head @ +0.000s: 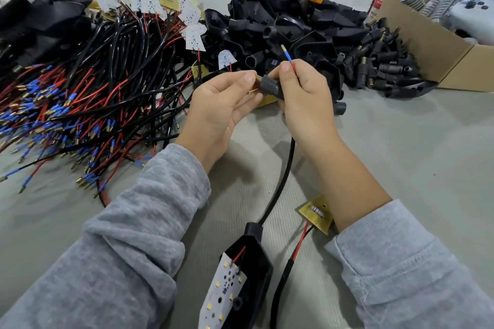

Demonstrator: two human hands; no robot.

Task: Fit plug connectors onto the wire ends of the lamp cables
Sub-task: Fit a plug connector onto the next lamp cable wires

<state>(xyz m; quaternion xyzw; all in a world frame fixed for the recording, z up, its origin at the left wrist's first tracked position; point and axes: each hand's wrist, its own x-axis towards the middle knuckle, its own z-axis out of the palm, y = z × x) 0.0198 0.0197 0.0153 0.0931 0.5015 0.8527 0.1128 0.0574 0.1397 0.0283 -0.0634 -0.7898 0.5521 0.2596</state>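
Head view: left hand (223,104) pinches a black ribbed plastic plug connector (270,85) by its brass end, above the grey bench (401,147) mid-width; right hand (304,99) grips the red-and-blue wire end (290,60), tip free, presumably for threading.

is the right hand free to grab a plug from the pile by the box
Probably not yet: the right hand pinches the red wire and touches the plug. The pile itself lies uncovered.

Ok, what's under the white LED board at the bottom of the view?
The LED board lies on an open black lamp housing, with a red wire running in. What's inside the housing beneath the board is covered.
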